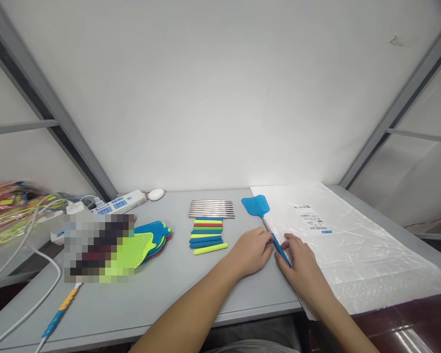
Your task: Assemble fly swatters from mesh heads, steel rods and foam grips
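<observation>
A blue fly swatter lies at a slant in front of me, its perforated head pointing away. A metal rod joins the head to a blue handle. My left hand is closed, its fingertips pinching the swatter where rod and handle meet. The handle's near end runs between the thumb and fingers of my right hand, which grips it loosely. Left of my hands, several loose handles in blue, yellow-green, red and green lie in a column. Behind them is a row of metal rods.
Blue, red and yellow-green swatter heads are piled at the left, partly behind a blurred patch. A white plastic mailing bag covers the right side. At the back left lie a power strip, a white mouse, cables and bagged colourful items.
</observation>
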Tool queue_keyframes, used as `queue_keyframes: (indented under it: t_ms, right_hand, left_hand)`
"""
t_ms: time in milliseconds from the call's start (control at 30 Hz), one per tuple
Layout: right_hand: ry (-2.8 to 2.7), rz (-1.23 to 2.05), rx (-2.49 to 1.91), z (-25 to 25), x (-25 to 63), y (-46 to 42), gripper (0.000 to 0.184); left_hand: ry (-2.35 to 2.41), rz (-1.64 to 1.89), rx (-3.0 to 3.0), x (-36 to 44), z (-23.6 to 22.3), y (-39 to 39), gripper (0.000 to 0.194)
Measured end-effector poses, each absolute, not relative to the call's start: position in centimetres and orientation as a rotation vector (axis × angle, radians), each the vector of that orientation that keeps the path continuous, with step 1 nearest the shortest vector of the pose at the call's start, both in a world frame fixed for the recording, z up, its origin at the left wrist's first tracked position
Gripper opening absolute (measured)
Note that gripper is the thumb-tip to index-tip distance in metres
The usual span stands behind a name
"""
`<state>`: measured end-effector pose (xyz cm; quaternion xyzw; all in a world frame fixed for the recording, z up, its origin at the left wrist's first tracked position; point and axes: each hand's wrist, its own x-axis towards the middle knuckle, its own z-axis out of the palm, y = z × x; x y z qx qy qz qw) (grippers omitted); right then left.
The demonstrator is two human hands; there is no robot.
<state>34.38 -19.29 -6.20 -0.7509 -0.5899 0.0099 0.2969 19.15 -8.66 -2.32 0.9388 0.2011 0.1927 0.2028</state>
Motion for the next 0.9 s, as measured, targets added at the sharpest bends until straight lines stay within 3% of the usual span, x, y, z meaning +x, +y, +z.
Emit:
queue_keyframes:
  t_ms: [200, 433, 900]
  right_hand:
    - [-1.489, 0.055, -1.986, -6.31, 34.74, -19.26, 0.019]
    - [-1.436, 0.090, -1.994, -6.02, 34.91, -18.95, 0.041]
    - [-1.496, -0.029, -1.908, -6.07, 34.61, -18.95, 0.014]
  left_hand:
    - [0.597, 0.578, 2.585, 19.08, -2.24, -8.85, 0.022]
    - [0.594, 0.616, 2.583, 19.34, -2.49, -9.18, 0.036]
    - [0.587, 0.548, 2.686, 19.95, -3.03, -9.32, 0.042]
